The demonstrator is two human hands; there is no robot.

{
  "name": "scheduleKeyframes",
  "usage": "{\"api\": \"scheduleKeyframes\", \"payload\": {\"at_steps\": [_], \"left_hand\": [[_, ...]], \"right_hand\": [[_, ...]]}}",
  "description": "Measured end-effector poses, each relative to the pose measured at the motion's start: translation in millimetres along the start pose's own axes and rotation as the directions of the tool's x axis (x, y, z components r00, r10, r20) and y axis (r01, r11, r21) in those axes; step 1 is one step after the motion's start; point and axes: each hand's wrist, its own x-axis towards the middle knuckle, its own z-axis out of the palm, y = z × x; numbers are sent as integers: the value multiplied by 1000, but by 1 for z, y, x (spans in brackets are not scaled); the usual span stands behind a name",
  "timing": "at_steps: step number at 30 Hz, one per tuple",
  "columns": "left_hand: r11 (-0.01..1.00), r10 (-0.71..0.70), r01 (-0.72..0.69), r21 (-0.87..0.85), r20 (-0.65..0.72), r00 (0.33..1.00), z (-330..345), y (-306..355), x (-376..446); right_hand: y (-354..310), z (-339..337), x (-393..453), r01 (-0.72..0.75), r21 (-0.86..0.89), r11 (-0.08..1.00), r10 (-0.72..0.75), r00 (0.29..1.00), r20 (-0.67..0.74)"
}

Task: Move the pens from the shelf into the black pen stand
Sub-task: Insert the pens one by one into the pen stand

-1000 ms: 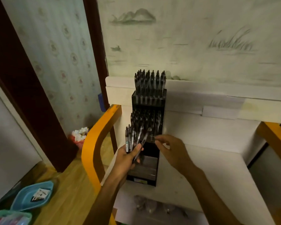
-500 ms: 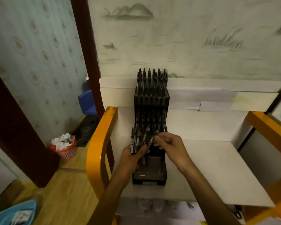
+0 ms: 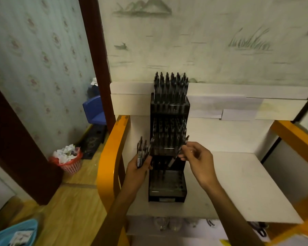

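The left hand grips a bunch of pens beside the black pen stand on the white shelf. The right hand pinches one pen, tilted over the low step. Pens look light, stiff and smooth, so hold one at its middle. The top and middle steps are full of pens; the low step has only a few.

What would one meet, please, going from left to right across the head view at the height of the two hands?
Red waste basket → orange chair arm → left hand gripping a bundle of pens → black pen stand → right hand pinching a single pen → white shelf.
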Motion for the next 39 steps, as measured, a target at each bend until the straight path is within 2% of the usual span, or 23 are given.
{"api": "scheduleKeyframes", "payload": {"at_steps": [5, 10, 15, 21, 27, 36, 39], "left_hand": [[999, -18, 19, -39, 22, 1000, -10, -2, 6], [998, 27, -25, -57, 25, 999, -9, 1, 8], [997, 72, -72, -5, 31, 997, -11, -2, 10], [1000, 2, -1, -18, 32, 999, -9, -3, 7], [998, -11, 13, -54, 30, 999, -7, -2, 7], [997, -31, 33, -76, 27, 999, 2, -2, 2], [997, -56, 57, -61, 22, 998, 5, -3, 1]], "right_hand": [[25, 6, -4, 116, -335, 935, -99, 993, 67], [40, 16, -6, 167, -479, 862, -126, 985, 117], [49, 23, -8, 166, -526, 834, -97, 983, 157], [53, 30, -8, 148, -570, 809, -65, 984, 163], [73, 32, -13, 112, -645, 756, 33, 977, 209], [69, 25, -12, 109, -637, 763, 49, 973, 225], [55, 19, -11, 122, -619, 776, 4, 980, 198]]}}
